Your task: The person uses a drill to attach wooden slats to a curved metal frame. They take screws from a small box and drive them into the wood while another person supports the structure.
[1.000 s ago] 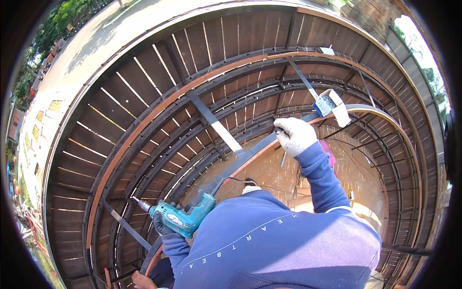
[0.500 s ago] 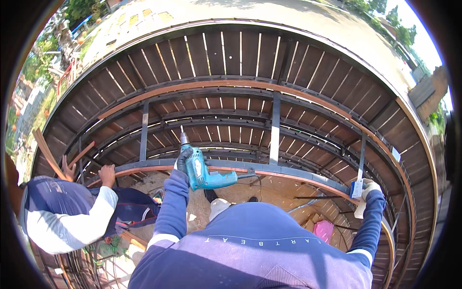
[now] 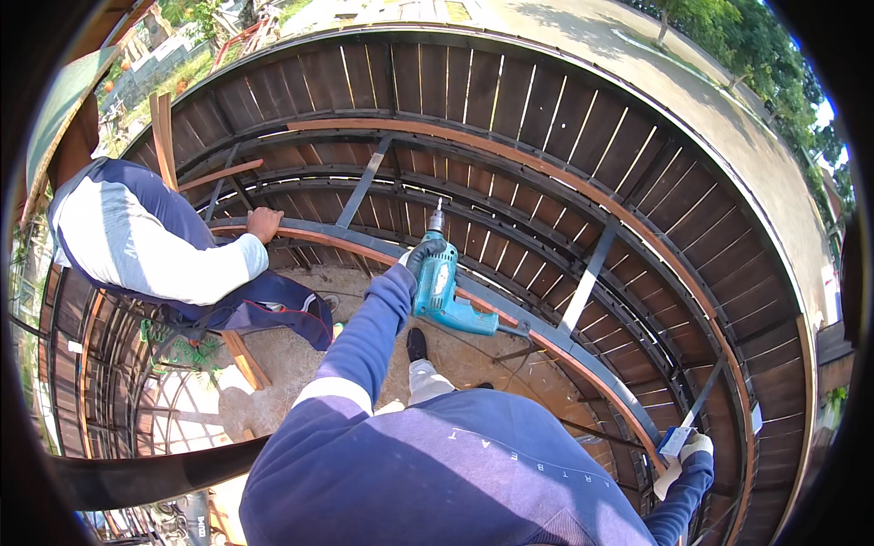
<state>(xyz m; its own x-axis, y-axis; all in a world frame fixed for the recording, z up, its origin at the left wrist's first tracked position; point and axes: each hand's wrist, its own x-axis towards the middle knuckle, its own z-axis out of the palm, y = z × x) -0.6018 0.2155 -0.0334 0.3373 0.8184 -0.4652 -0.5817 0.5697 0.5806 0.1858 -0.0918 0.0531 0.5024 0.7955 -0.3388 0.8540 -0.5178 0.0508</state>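
My left hand [image 3: 424, 257], in a dark glove, is closed round the front body of a teal power drill [image 3: 441, 287]. The drill's chuck points away from me, and its handle and cord trail to the right over a curved dark metal rail [image 3: 537, 326] with a reddish-brown strip along it. At the right, my right hand [image 3: 697, 445] wears a pale glove and grips a small blue-and-white box [image 3: 674, 441] at the rail; its fingers are partly hidden. A pale flap of material [image 3: 667, 479] hangs beside that hand.
At the left a co-worker [image 3: 155, 237] leans in, one hand [image 3: 265, 224] on the same rail. Curved tiers of dark slats [image 3: 564, 118] ring the far side, joined by flat metal struts [image 3: 590, 273]. Loose wooden strips [image 3: 164, 141] stand near the co-worker. A wooden block [image 3: 244, 359] lies below.
My view has swung left, so the rail now slants down to the right. My left hand still holds the drill and my right stays at the box. The co-worker leans farther over.
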